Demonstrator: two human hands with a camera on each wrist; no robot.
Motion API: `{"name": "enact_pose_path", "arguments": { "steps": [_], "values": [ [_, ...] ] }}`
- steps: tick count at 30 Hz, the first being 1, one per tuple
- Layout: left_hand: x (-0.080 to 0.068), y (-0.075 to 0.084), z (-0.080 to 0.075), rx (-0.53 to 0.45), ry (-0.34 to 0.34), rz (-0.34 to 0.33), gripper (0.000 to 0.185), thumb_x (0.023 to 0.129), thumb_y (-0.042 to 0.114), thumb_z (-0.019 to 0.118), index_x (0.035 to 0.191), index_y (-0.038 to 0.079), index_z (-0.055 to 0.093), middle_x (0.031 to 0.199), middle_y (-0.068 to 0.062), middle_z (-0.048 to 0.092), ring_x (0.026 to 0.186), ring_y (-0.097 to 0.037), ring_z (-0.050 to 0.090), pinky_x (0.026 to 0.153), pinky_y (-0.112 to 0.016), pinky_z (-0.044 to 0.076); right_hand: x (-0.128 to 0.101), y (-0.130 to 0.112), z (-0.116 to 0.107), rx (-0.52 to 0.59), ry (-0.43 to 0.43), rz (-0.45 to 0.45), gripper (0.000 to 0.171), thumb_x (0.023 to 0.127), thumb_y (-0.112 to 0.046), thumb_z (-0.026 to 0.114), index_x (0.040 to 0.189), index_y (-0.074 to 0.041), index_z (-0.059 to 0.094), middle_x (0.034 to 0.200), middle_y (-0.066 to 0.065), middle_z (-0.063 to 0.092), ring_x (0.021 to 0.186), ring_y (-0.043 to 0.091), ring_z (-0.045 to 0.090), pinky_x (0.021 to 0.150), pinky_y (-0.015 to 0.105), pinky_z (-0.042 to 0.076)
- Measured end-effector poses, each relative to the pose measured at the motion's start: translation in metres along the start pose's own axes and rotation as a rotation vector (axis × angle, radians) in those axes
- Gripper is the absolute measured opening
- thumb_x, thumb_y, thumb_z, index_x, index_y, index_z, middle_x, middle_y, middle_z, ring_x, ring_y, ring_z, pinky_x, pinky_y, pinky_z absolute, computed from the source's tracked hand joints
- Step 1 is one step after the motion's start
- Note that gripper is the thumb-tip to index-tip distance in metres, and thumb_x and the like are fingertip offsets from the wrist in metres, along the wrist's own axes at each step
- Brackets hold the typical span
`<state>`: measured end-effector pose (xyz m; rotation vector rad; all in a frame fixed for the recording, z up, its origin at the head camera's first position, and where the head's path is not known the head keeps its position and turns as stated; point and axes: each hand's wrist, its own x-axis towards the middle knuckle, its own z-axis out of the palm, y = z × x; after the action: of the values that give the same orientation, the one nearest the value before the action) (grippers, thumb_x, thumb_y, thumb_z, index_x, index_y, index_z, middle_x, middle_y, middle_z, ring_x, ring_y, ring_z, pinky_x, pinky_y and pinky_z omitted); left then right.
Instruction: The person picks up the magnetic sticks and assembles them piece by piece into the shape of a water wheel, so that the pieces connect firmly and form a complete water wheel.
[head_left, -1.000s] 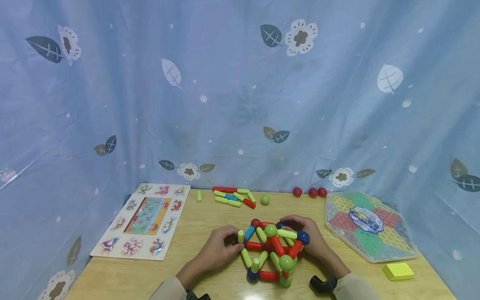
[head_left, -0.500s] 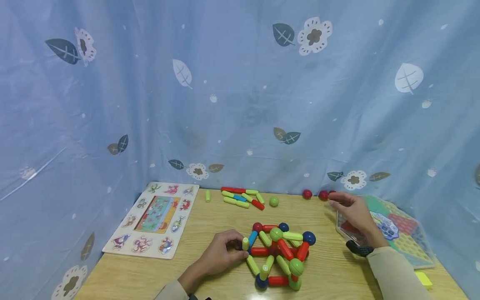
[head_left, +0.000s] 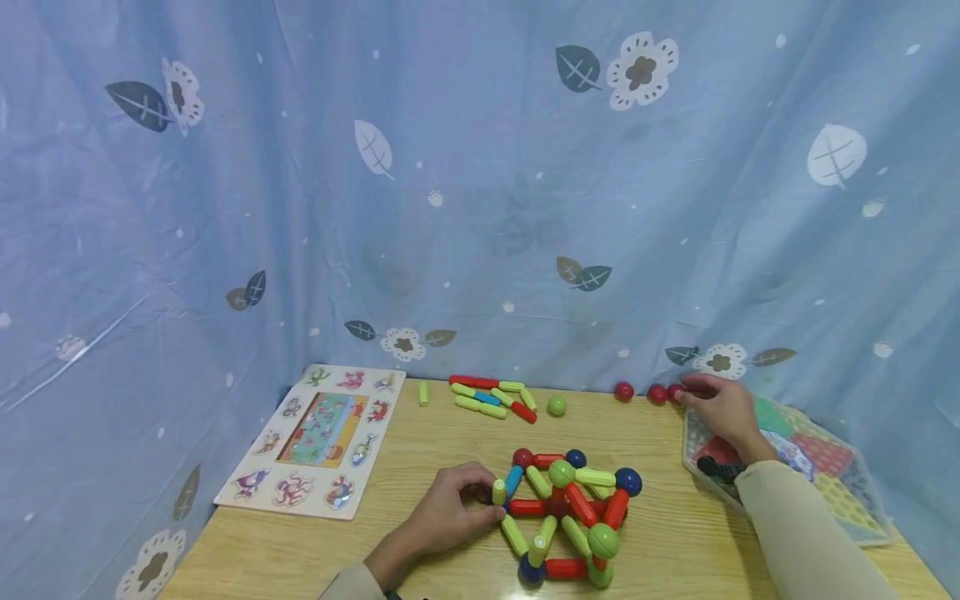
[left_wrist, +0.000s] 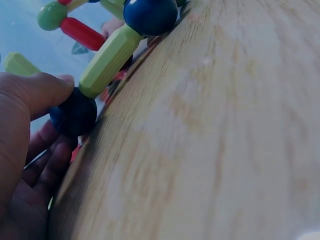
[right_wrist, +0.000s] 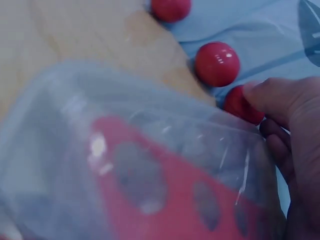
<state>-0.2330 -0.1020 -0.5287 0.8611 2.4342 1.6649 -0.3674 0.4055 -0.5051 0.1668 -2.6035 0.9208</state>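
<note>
A structure of magnetic rods and balls (head_left: 528, 507) stands on the table in the head view, built from red, yellow-green and blue rods with dark blue, red and green balls. My left hand (head_left: 457, 510) grips its left corner. In the left wrist view the thumb and fingers close round a dark blue ball (left_wrist: 75, 115), from which a yellow-green rod (left_wrist: 111, 61) runs to another blue ball (left_wrist: 151, 15). At the back right my right hand (head_left: 726, 410) pinches a red ball (right_wrist: 239, 106) with the thumb across it. Two more red balls (right_wrist: 217, 64) lie beside that one.
Under my right forearm lies a clear-lidded Chinese checkers board (head_left: 821, 458). Loose rods (head_left: 480, 407) and a green ball (head_left: 557, 406) are at the back middle. A sea-animal puzzle board (head_left: 251, 454) lies at left. The curtain (head_left: 480, 208) hangs along the table's back edge.
My right hand has left the structure's right side, reached to the back right and taken hold of the rightmost red ball. The left hand keeps its grip. The head view has turned slightly right.
</note>
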Motion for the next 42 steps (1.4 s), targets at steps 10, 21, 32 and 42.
{"name": "enact_pose_path", "arguments": {
  "steps": [10, 21, 32, 42],
  "values": [
    [-0.004, -0.002, 0.000, -0.008, -0.001, -0.005, 0.016, 0.094, 0.021, 0.088, 0.107, 0.022, 0.079, 0.105, 0.001, 0.075, 0.094, -0.014, 0.071, 0.086, -0.030, 0.062, -0.007, -0.006, 0.004, 0.021, -0.002, 0.022, 0.036, 0.103, -0.027, 0.079, 0.130, -0.003, 0.077, 0.118, 0.020, 0.080, 0.095, 0.007, 0.073, 0.082, 0.029, 0.060],
    [-0.003, -0.001, -0.005, 0.013, 0.014, -0.017, 0.016, 0.094, 0.023, 0.088, 0.107, 0.023, 0.080, 0.104, 0.002, 0.075, 0.094, -0.013, 0.070, 0.085, -0.028, 0.060, -0.052, -0.097, -0.024, 0.698, -0.125, -0.019, 0.035, 0.109, -0.007, 0.068, 0.142, 0.004, 0.066, 0.128, -0.021, 0.072, 0.115, -0.006, 0.071, 0.093, 0.013, 0.058],
    [-0.001, 0.000, -0.004, 0.015, 0.014, -0.028, 0.016, 0.094, 0.023, 0.089, 0.107, 0.025, 0.080, 0.104, 0.004, 0.074, 0.094, -0.013, 0.071, 0.086, -0.028, 0.060, -0.109, -0.215, -0.019, 0.747, -0.452, -0.302, 0.031, 0.101, 0.009, 0.070, 0.131, 0.003, 0.072, 0.128, 0.011, 0.077, 0.109, 0.017, 0.079, 0.089, 0.033, 0.066],
    [0.002, 0.001, -0.001, 0.008, 0.001, -0.024, 0.017, 0.094, 0.022, 0.089, 0.108, 0.024, 0.079, 0.105, 0.005, 0.074, 0.095, -0.015, 0.071, 0.087, -0.027, 0.060, -0.129, -0.261, 0.004, 0.488, -0.601, -0.606, 0.027, 0.102, -0.018, 0.081, 0.126, -0.028, 0.077, 0.118, -0.007, 0.079, 0.096, 0.006, 0.070, 0.076, 0.027, 0.063]
  ]
}}
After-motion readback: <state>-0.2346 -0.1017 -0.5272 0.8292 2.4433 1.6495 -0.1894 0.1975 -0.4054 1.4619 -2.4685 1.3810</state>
